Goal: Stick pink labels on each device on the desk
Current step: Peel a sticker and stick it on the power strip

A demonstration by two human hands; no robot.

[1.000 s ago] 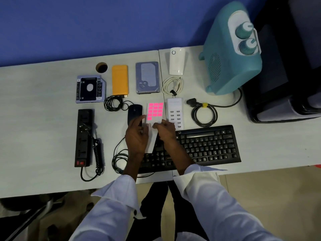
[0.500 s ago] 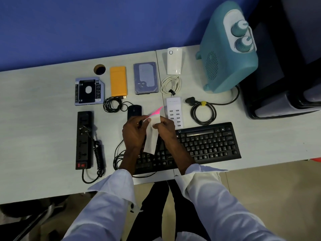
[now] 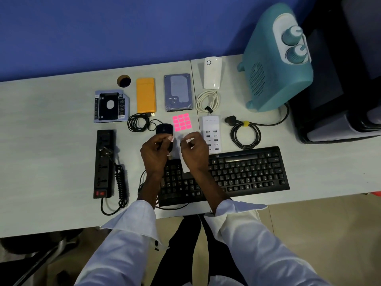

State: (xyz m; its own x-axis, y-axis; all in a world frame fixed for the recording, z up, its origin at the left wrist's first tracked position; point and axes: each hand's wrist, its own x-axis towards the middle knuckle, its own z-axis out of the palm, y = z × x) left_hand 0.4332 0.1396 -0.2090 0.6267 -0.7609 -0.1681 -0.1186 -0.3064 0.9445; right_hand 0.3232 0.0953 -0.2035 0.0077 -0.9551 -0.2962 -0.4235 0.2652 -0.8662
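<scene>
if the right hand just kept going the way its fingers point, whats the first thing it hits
Probably the pink label sheet, which lies just beyond the right hand fingertips, toward the hard drive. Height above the desk is unclear.

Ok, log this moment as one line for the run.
stage: labelling | left hand: holds label sheet | right hand: fingers at sheet, over keyboard | pink labels on devices: none visible

Both hands raised close together, left hand (image 3: pixel 155 153) and right hand (image 3: pixel 194 150) seemingly pinching.
</scene>
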